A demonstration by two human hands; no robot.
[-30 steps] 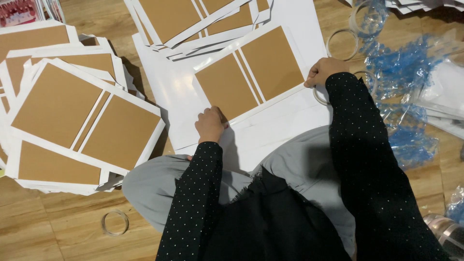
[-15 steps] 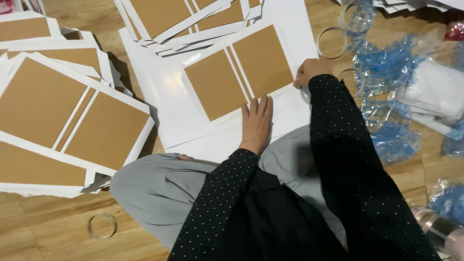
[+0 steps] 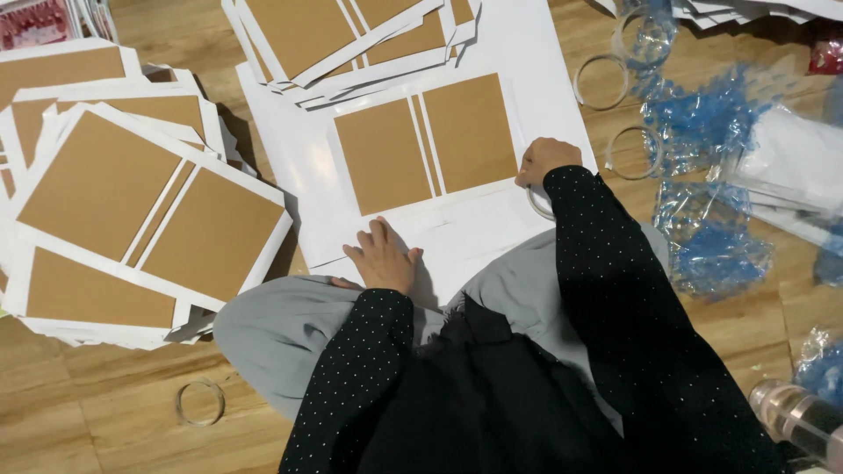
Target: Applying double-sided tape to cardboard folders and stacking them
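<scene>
Glossy white card (image 3: 421, 154) with tan panels lies flat under both hands.

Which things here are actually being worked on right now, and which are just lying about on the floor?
In hand:
- white-bordered brown card, right hand at its edge
- white sheet under the left hand
- tape ring by the right hand

Lying about:
- card stack
- far card pile
- blue plastic wrap
- loose ring
</scene>
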